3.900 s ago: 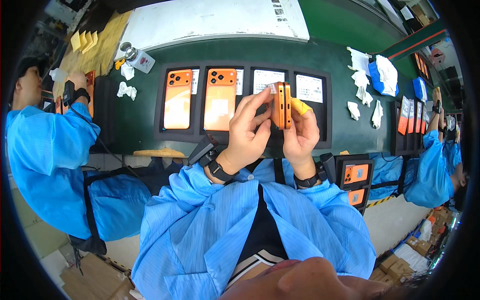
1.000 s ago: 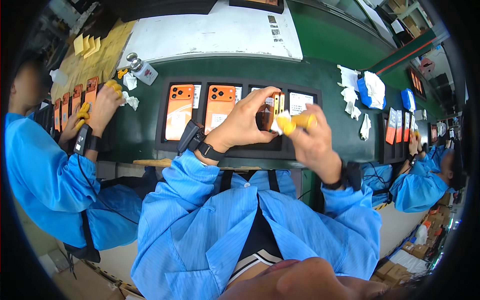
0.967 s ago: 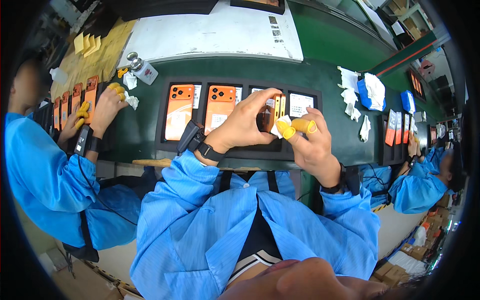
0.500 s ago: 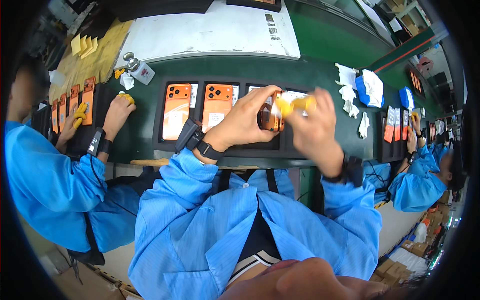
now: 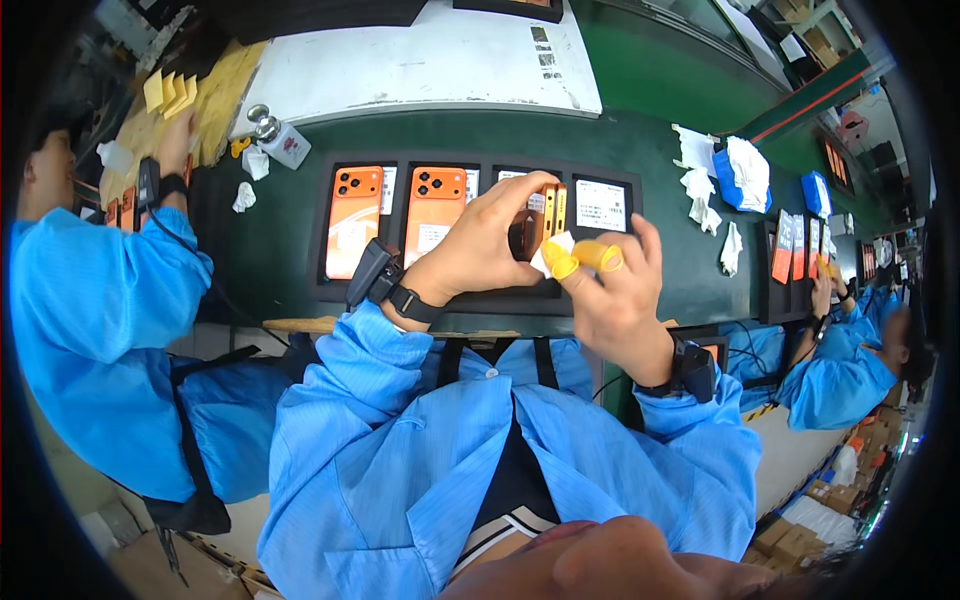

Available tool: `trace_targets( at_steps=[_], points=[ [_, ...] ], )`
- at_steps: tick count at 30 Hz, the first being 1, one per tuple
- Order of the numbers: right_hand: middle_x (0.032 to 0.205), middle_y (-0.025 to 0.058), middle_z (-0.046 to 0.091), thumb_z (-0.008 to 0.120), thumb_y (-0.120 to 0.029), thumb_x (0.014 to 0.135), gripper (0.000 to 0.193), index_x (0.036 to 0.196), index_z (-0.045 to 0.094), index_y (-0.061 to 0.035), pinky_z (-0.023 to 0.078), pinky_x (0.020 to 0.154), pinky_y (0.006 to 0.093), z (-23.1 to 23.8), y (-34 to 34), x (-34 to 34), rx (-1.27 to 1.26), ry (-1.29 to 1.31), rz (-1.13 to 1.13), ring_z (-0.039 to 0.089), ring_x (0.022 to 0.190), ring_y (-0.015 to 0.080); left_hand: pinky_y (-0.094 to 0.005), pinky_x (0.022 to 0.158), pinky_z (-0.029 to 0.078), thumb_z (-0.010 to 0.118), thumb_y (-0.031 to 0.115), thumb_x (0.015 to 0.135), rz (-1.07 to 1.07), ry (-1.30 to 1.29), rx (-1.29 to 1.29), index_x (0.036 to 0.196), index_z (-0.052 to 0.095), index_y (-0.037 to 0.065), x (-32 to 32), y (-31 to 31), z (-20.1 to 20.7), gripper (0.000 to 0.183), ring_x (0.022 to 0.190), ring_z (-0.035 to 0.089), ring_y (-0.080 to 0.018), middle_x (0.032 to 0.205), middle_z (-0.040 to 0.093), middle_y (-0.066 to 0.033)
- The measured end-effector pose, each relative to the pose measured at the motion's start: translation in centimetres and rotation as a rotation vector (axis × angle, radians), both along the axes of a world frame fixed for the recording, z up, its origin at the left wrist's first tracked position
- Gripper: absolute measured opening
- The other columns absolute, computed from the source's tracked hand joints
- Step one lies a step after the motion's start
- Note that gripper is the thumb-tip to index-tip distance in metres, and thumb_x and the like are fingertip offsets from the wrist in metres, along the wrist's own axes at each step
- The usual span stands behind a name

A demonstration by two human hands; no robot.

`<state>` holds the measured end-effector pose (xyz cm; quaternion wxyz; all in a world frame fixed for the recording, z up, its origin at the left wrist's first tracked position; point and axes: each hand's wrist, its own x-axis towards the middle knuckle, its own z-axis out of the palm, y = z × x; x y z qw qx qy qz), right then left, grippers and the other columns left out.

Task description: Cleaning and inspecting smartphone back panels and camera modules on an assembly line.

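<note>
My left hand (image 5: 478, 240) is closed around an orange smartphone (image 5: 558, 205), tipped so its narrow edge shows. Yellow finger cots (image 5: 598, 256) cover two fingertips of my right hand (image 5: 625, 305). Those fingers pinch a small white wipe (image 5: 541, 264) against the phone's lower end. Below the hands lies a black compartment tray (image 5: 398, 205). Two orange smartphones, one at the left (image 5: 355, 215) and one beside it (image 5: 436, 208), rest back up in its left compartments. A white printed label (image 5: 601, 205) shows in the rightmost compartment. My left hand partly hides the compartment between.
A pump bottle (image 5: 287, 148) and crumpled wipes (image 5: 244, 197) are at the left. Blue wipe packs (image 5: 741, 178) and loose wipes (image 5: 732, 248) lie to the right. A white board (image 5: 420, 65) spans the back. Co-workers in blue sit on both sides, the left one's arm (image 5: 172, 150) reaching forward.
My right hand has moved down and slightly left, bringing the wipe to the phone's lower end. The left co-worker's arm has swung forward to the back of the table.
</note>
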<state>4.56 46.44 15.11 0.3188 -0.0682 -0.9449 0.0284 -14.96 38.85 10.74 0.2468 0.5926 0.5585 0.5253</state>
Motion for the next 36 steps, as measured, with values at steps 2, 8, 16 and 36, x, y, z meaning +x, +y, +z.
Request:
trace_targets(
  at_steps=[2,8,16,36],
  points=[
    [0.092,0.0051,0.065,0.066,-0.008,0.074,0.028,0.100,0.074,-0.0152,0.040,0.097,0.0577,0.4,3.4,-1.5,0.121,0.035,-0.122,0.059,0.090,0.0271,-0.0413,0.103,0.053,0.085,0.004,0.063,-0.003,-0.010,-0.007,0.140,0.047,0.006,0.6,0.1,0.4,0.086,0.126,0.056,-0.0247,0.136,0.054,-0.0116],
    [0.090,0.0040,0.066,0.065,-0.011,0.088,0.017,0.101,0.075,-0.0152,0.043,0.087,0.0436,-2.9,12.8,1.6,0.132,0.067,-0.580,0.060,0.088,0.0266,-0.0412,0.101,0.055,0.084,0.003,0.066,0.024,-0.082,-0.038,0.140,0.047,0.008,0.4,-0.3,0.4,0.083,0.125,0.056,-0.0227,0.134,0.054,-0.0099],
    [0.111,0.0119,0.067,0.069,-0.024,0.088,0.036,0.122,0.068,-0.0113,0.041,0.096,0.0509,-8.6,11.9,9.3,-0.183,-0.405,-1.077,0.059,0.112,0.0319,-0.0414,0.103,0.054,0.084,0.002,0.066,-0.016,-0.063,-0.022,0.141,0.046,0.008,0.5,-0.2,0.6,0.084,0.125,0.056,-0.0233,0.135,0.053,-0.0100],
    [0.093,0.0095,0.069,0.044,-0.024,0.107,0.036,0.121,0.061,0.0050,0.060,0.064,0.0269,-2.7,4.5,4.0,-1.536,0.219,-0.197,0.068,0.079,0.0125,-0.0418,0.102,0.049,0.077,0.001,0.068,-0.101,0.338,0.098,0.135,0.048,0.002,0.0,0.1,4.3,0.073,0.127,0.054,-0.0359,0.133,0.055,-0.0152]
  ],
)
